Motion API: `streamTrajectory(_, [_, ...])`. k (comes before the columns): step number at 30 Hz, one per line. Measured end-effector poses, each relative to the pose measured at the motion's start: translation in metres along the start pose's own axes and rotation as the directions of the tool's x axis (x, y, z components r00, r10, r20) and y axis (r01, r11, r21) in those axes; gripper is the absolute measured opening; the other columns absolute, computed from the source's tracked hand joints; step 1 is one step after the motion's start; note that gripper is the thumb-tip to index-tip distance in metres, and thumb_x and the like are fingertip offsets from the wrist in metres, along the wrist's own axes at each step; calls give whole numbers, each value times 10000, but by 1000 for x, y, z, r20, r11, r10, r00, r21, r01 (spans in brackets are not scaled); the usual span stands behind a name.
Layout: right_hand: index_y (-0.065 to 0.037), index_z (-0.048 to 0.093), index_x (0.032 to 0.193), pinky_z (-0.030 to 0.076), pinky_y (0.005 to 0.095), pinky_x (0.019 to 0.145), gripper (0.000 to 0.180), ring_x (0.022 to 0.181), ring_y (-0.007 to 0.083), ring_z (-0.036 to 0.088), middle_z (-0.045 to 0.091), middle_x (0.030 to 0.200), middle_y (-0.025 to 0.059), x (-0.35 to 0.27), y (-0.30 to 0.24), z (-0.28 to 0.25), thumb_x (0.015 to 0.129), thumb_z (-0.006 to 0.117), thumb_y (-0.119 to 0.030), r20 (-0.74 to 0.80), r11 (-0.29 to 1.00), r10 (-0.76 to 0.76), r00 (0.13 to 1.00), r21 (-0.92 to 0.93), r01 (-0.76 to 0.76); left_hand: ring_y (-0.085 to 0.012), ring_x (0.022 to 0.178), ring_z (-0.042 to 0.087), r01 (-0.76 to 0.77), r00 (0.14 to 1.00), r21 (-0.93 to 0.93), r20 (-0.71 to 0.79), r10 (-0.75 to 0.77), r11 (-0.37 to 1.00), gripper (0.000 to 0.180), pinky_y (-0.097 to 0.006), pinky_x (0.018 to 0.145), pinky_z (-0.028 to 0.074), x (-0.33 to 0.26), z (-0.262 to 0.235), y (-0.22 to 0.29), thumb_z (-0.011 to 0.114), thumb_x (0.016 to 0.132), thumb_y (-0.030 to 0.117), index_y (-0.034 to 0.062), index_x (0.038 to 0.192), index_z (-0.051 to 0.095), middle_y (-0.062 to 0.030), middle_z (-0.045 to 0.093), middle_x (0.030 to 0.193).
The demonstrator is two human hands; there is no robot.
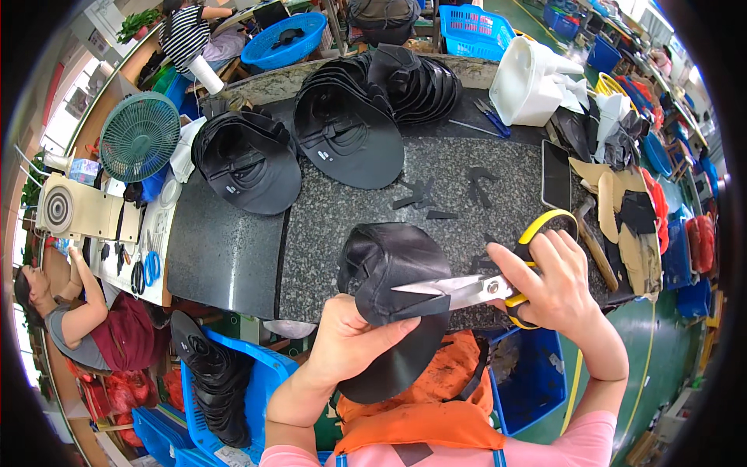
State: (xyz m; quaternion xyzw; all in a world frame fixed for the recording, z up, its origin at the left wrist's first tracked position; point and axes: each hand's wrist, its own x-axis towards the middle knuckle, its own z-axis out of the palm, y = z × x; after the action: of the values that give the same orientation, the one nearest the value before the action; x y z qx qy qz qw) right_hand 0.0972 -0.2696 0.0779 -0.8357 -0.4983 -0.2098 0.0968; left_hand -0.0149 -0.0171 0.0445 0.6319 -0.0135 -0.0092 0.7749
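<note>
A black cap (397, 261) with a shiny surface is held over the near edge of the stone-topped table, its brim hanging down toward me. My left hand (350, 338) grips the cap's near side, thumb laid along its edge. In my right hand (551, 276) are scissors (471, 291) with yellow-and-black handles. Their blades are parted and lie across the cap's edge, just above my left thumb. Black scraps (420, 194) lie on the table beyond the cap. Two stacks of black caps stand further off, one at the left (261, 167) and one in the middle (350, 140).
At the right lie a hammer (597, 249), a dark phone-like slab (555, 175) and tan pieces (607, 202). A white container (525, 86) stands at the back. Blue crates (268, 359) sit below the table. Left, a person (85, 319) works at a sewing machine (85, 206) near a green fan (140, 136).
</note>
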Motion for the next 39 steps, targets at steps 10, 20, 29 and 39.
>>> streamTrajectory(10, [-171,655,1192,383,339,559,618,609,195,452,413,729,14,0,-1,-10,587,762,-240,20,999,-50,999,7,50,-75,940,620,22,998,-21,61,-21,1000,234,-241,835,505,-1,10,4,651,898,-40,-37,1129,687,-58,720,1025])
streamTrajectory(20, [-160,675,1179,362,297,476,520,537,137,437,349,664,-13,-10,9,-11,660,700,-185,-50,981,-147,988,-133,139,-127,935,663,43,989,322,118,-85,946,334,-272,844,517,-1,-10,14,734,804,7,-14,1135,687,-77,724,993])
streamTrajectory(29, [-117,649,1177,404,341,486,596,526,176,497,410,650,1,-15,5,5,601,786,-186,41,988,-28,999,155,22,-341,1450,290,-525,772,194,519,367,829,359,-487,1190,107,89,-33,-28,742,792,78,98,1145,679,-126,551,1389])
streamTrajectory(39, [-64,614,1184,523,342,641,509,702,284,658,659,804,91,-20,7,13,749,821,-229,386,616,125,914,692,-376,-105,718,577,-192,964,189,223,148,963,170,-244,678,462,48,-19,-25,575,949,69,6,1080,663,-45,646,805])
